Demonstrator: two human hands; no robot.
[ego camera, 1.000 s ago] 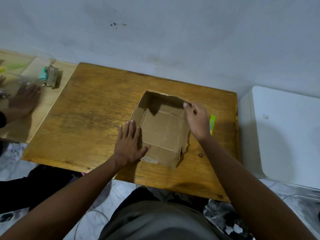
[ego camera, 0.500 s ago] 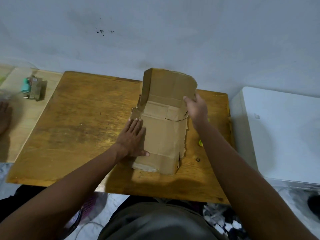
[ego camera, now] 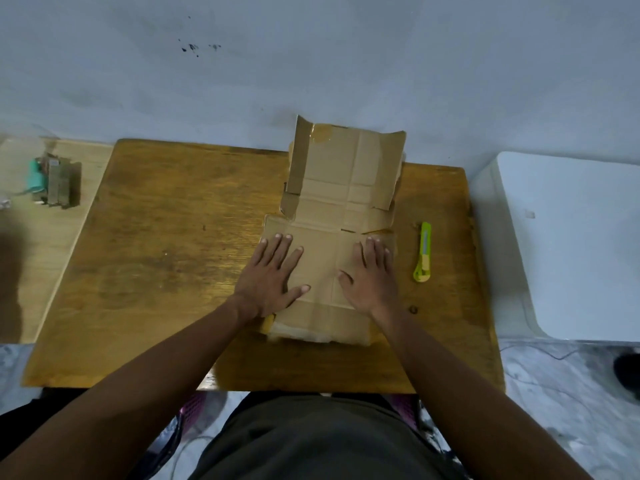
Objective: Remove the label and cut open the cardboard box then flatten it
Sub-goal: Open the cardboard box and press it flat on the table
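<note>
While far flap stands, hands (ego camera: 322, 275) press cardboard box (ego camera: 341, 188).

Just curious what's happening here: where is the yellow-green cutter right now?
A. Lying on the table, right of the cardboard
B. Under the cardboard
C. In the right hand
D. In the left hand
A: the cutter lies untouched on the table, while both hands press flat on the cardboard.

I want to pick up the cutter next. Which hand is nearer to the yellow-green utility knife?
Right. The right hand presses the flattened brown cardboard box beside the yellow-green utility knife; the left hand lies farther away.
</note>
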